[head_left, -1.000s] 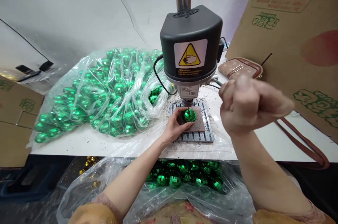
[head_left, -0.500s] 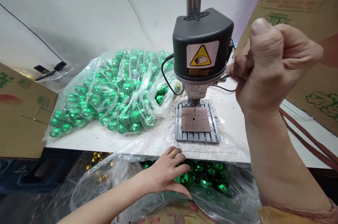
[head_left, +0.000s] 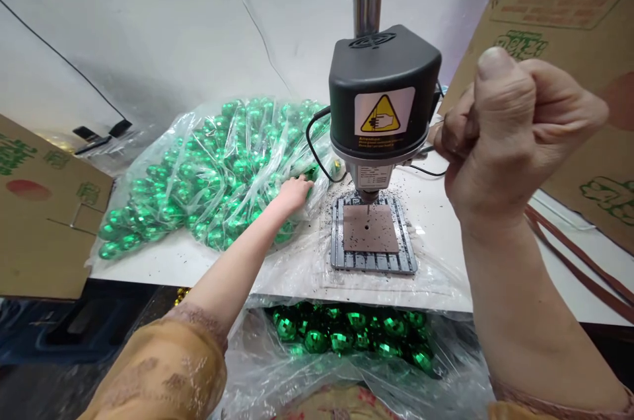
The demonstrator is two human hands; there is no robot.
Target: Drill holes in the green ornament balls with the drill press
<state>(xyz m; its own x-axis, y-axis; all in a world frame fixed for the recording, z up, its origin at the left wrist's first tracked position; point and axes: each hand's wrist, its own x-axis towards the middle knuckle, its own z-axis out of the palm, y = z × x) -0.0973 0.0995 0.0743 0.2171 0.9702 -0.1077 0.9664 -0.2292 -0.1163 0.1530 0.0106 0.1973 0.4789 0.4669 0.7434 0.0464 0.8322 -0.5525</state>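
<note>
My left hand (head_left: 296, 193) is at the mouth of a clear plastic bag (head_left: 232, 172) full of shiny green faceted balls (head_left: 250, 154). Its fingers stretch toward the opening, and nothing shows in them. On the right, my right hand (head_left: 505, 123) is closed in a fist on the feed handle (head_left: 426, 152) of a small black bench drill press (head_left: 384, 93); most of the handle is hidden by the fingers. Below the drill bit, a brown square board (head_left: 379, 245) with a dark hole lies on the slotted metal base (head_left: 339, 260).
Below the table edge, more green balls (head_left: 341, 339) sit in an open clear bag (head_left: 277, 377) at my lap. Cardboard boxes stand left (head_left: 44, 222) and right (head_left: 589, 30). Dark shavings dot the white table (head_left: 436, 235). A black cable (head_left: 310, 136) loops beside the drill.
My left hand has moved up and away from the lower bag of balls to the mouth of the bag on the table. My right hand stays on the handle.
</note>
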